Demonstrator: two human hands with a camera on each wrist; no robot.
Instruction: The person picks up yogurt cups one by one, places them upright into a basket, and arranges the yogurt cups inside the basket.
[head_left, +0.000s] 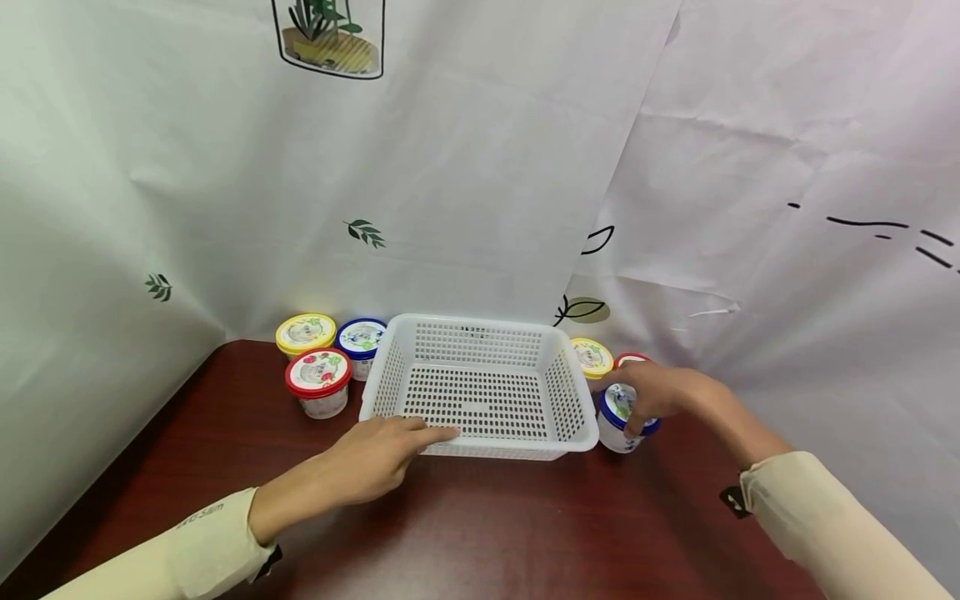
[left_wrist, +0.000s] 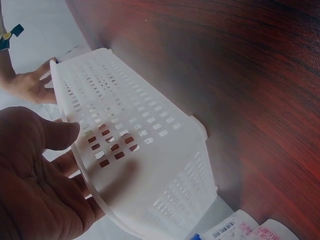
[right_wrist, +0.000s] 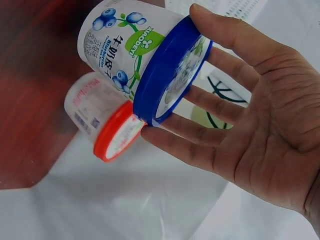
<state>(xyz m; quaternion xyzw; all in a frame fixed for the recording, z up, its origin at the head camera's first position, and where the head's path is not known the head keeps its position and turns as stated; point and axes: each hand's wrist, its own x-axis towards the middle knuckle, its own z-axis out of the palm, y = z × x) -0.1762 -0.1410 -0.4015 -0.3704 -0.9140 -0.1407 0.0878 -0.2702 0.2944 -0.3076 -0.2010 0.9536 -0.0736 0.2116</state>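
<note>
A white perforated plastic basket (head_left: pixel 510 444) sits on the dark red table. My left hand (head_left: pixel 367 460) grips its near rim toward the left, the thumb outside the wall and the fingers (left_wrist: pixel 70 162) over the inner side. To the right of the basket, my right hand (head_left: pixel 663 387) reaches over a blue-lidded tub (right_wrist: pixel 127 47) printed with blueberries. Its thumb and fingers (right_wrist: pixel 185 147) hold the tub by the lid from opposite sides. A red-lidded tub (right_wrist: pixel 95 107) stands just beside that one, mostly covered by the hand in the head view.
Behind the right hand stands a yellow-lidded tub (head_left: pixel 592 357). Left of the basket are three more tubs, with a yellow lid (head_left: pixel 306 332), a blue lid (head_left: pixel 362 336) and a red lid (head_left: pixel 318 372). A pale printed cloth (head_left: pixel 480 192) hangs behind the table.
</note>
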